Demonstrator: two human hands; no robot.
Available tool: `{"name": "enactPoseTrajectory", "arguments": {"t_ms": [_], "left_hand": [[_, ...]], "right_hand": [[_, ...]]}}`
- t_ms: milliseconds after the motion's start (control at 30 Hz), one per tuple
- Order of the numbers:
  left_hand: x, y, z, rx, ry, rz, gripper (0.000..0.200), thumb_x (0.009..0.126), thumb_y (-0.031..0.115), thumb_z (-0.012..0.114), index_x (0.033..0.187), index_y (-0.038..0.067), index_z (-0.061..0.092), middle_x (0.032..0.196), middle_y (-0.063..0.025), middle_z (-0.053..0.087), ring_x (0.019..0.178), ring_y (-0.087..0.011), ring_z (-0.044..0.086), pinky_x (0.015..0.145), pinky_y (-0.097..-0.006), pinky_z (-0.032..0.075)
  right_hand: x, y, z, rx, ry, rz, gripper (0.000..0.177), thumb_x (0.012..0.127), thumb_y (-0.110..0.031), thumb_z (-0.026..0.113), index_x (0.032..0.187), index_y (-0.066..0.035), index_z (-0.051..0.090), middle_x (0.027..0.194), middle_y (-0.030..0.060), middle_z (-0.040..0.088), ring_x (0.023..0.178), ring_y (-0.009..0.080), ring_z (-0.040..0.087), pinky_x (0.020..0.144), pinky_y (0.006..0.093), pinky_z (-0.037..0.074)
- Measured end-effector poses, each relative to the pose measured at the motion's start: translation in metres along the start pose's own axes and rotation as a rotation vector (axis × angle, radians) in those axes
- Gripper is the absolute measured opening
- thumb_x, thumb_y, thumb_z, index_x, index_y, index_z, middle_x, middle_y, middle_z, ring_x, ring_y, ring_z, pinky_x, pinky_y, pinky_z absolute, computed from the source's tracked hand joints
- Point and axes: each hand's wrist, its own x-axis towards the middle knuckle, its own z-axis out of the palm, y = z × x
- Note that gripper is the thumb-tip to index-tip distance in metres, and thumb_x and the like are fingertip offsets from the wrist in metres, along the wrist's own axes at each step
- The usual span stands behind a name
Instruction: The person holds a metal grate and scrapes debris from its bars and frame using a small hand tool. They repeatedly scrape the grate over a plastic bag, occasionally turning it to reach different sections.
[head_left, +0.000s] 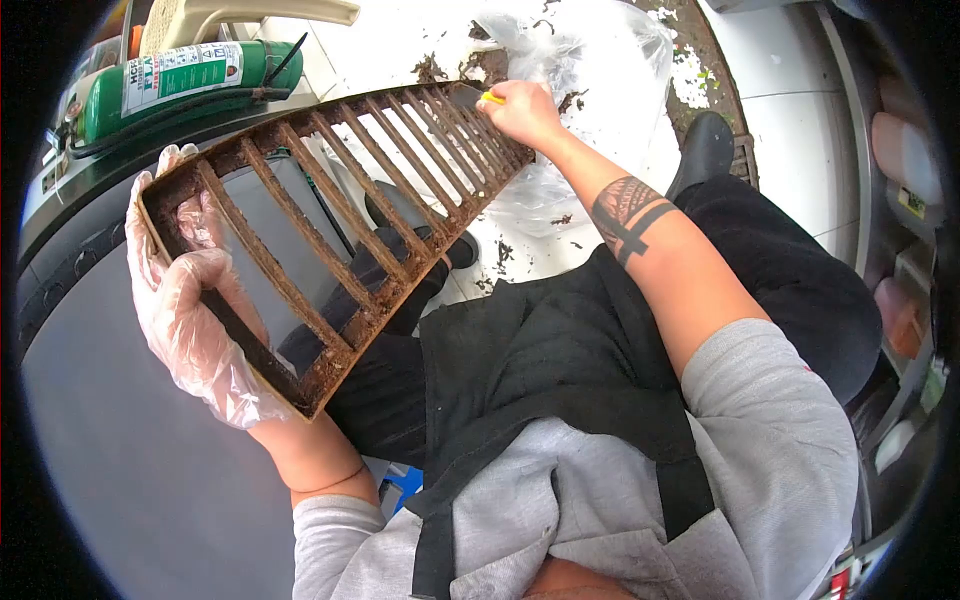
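A long, rusty, slatted metal grate (375, 287) slants across the view, its near end at the left and its far end at the upper middle. Around the near end my left hand (195, 290), in a clear plastic glove, is closed with the thumb over the frame. My bare right hand (525, 112) is closed on a yellow-handled tool (492, 98) at the far end of the grate. The tool's dark blade lies against the slats there; its exact shape is hard to make out.
A green cylinder (190, 85) lies at the upper left beside a beige plastic object (240, 14). Clear plastic sheeting (610, 60) and dark debris cover part of the white floor. Shelves (905, 270) with containers stand at the right.
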Motion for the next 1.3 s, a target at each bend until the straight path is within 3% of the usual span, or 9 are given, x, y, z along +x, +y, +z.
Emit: {"name": "enactPoseTrajectory", "arguments": {"t_ms": [167,367,433,500,600,733,933,1200,1300], "left_hand": [[-0.003,0.001,0.004,0.014,-0.01,0.017,0.08,0.067,-0.008,0.04,0.146,-0.015,0.039,0.147,-0.0286,0.049,0.143,-0.0362,0.045,0.126,-0.0443,0.029],[0.001,0.002,0.0,-0.012,-0.007,-0.006,0.081,0.065,-0.009,0.039,0.146,-0.013,0.041,0.144,-0.0254,0.052,0.139,-0.0351,0.05,0.125,-0.0441,0.032],[0.0,0.002,-0.001,-0.019,-0.011,-0.015,0.081,0.065,-0.009,0.039,0.146,-0.013,0.041,0.144,-0.0253,0.052,0.139,-0.0352,0.05,0.125,-0.0441,0.032],[-0.004,0.002,0.005,-0.017,0.005,0.012,0.081,0.065,-0.009,0.039,0.146,-0.014,0.041,0.144,-0.0258,0.053,0.138,-0.0358,0.05,0.126,-0.0449,0.03],[-0.001,0.001,0.002,0.0,-0.051,0.031,0.079,0.066,-0.006,0.042,0.145,-0.015,0.039,0.148,-0.0308,0.048,0.146,-0.0391,0.041,0.129,-0.0462,0.025],[-0.001,0.001,0.0,-0.041,-0.043,0.021,0.082,0.064,-0.01,0.04,0.146,-0.014,0.041,0.144,-0.0266,0.052,0.139,-0.0363,0.05,0.125,-0.0453,0.031],[0.0,0.003,-0.001,-0.008,-0.033,0.003,0.083,0.064,-0.009,0.04,0.147,-0.014,0.04,0.144,-0.0277,0.051,0.141,-0.0361,0.047,0.126,-0.0463,0.03],[-0.002,0.001,0.0,0.055,-0.042,0.025,0.078,0.068,-0.001,0.046,0.145,-0.015,0.042,0.147,-0.0283,0.05,0.144,-0.036,0.044,0.127,-0.0432,0.026],[0.002,0.0,-0.008,0.013,-0.084,0.012,0.082,0.064,-0.008,0.042,0.146,-0.013,0.04,0.145,-0.0279,0.051,0.141,-0.0362,0.047,0.125,-0.0453,0.031]], "right_hand": [[0.009,0.013,0.01,0.095,0.139,-0.068,0.029,0.092,-0.037,0.066,0.094,-0.01,0.076,0.102,0.0106,0.075,0.103,0.0303,0.069,0.098,0.0476,0.044],[0.021,0.016,0.014,-0.001,0.087,-0.099,0.024,0.095,-0.032,0.063,0.102,-0.013,0.076,0.108,0.0072,0.074,0.106,0.0281,0.067,0.096,0.0498,0.042],[0.016,0.029,-0.006,-0.218,0.0,-0.34,0.022,0.096,-0.03,0.062,0.104,-0.015,0.076,0.106,0.0041,0.073,0.108,0.0248,0.066,0.099,0.0494,0.038],[0.014,0.042,-0.022,-0.199,-0.038,-0.337,0.02,0.095,-0.028,0.062,0.104,-0.017,0.076,0.102,0.0015,0.073,0.11,0.0223,0.064,0.103,0.0487,0.033],[0.022,0.057,-0.016,-0.199,0.14,-0.346,0.022,0.094,-0.022,0.064,0.111,-0.018,0.076,0.108,0.0007,0.072,0.114,0.0221,0.062,0.103,0.0482,0.034],[0.031,0.035,-0.003,-0.132,0.259,-0.377,0.02,0.095,-0.022,0.063,0.109,-0.017,0.076,0.107,0.0017,0.071,0.113,0.0229,0.062,0.103,0.0483,0.035],[0.027,0.036,-0.034,-0.45,-0.126,-0.56,0.022,0.091,-0.019,0.067,0.112,-0.018,0.074,0.1,0.0015,0.066,0.11,0.0249,0.059,0.104,0.0454,0.036],[0.027,0.018,-0.027,-0.332,-0.002,-0.457,0.028,0.095,-0.025,0.062,0.119,-0.018,0.074,0.108,0.0082,0.07,0.111,0.0304,0.064,0.093,0.0471,0.05],[0.03,0.006,-0.023,-0.086,-0.098,-0.101,0.03,0.095,-0.031,0.061,0.115,-0.014,0.076,0.109,0.0146,0.074,0.105,0.0362,0.069,0.089,0.0486,0.054]]}}
